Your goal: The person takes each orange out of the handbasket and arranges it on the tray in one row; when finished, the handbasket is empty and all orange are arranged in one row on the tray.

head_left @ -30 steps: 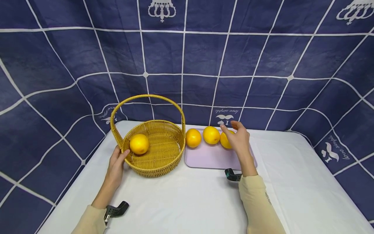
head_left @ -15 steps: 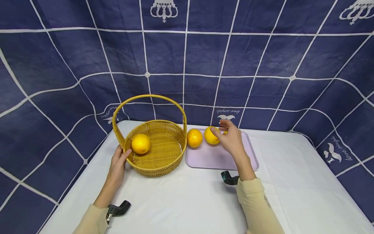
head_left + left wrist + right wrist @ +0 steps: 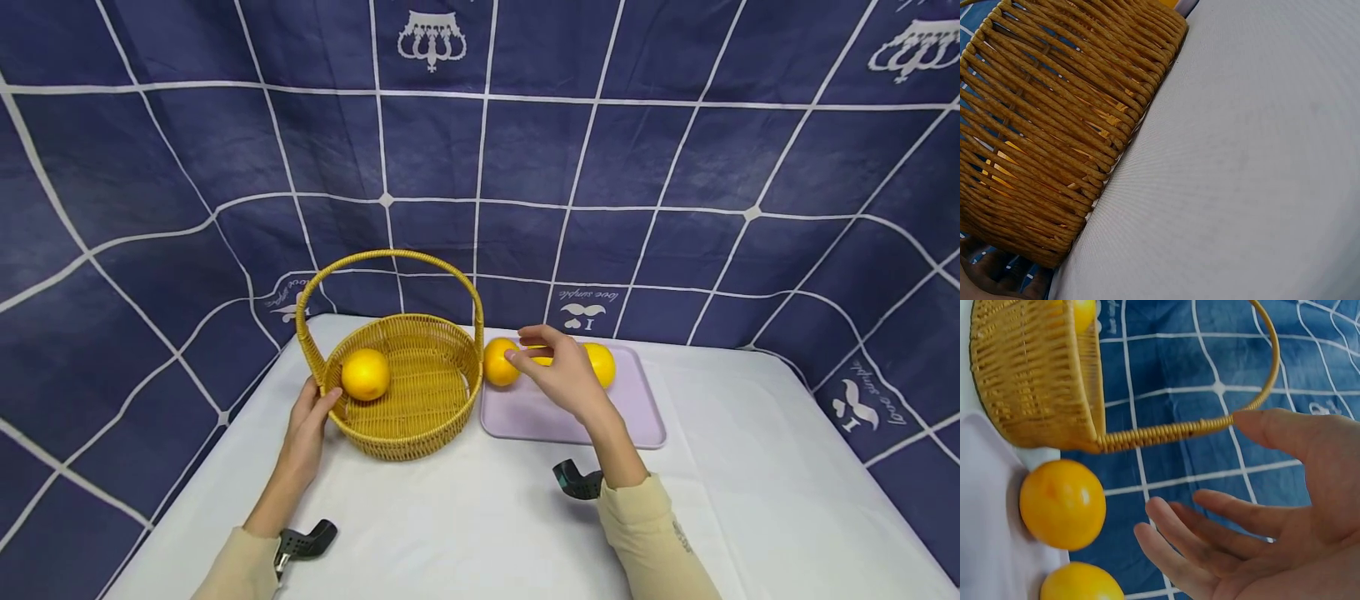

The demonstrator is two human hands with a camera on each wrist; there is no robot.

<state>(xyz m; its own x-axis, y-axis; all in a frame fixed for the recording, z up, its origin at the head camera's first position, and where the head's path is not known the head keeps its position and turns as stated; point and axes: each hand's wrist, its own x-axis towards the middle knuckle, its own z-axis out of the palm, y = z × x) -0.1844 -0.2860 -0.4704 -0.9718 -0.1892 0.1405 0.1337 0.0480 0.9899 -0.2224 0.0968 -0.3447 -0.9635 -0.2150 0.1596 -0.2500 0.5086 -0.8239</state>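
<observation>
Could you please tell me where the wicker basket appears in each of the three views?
Head: the wicker basket sits left of centre on the table, left hand at its side.
Left wrist: its woven wall fills the upper left.
Right wrist: top left, handle arching right.
Shared landmark: the white tablecloth.
</observation>
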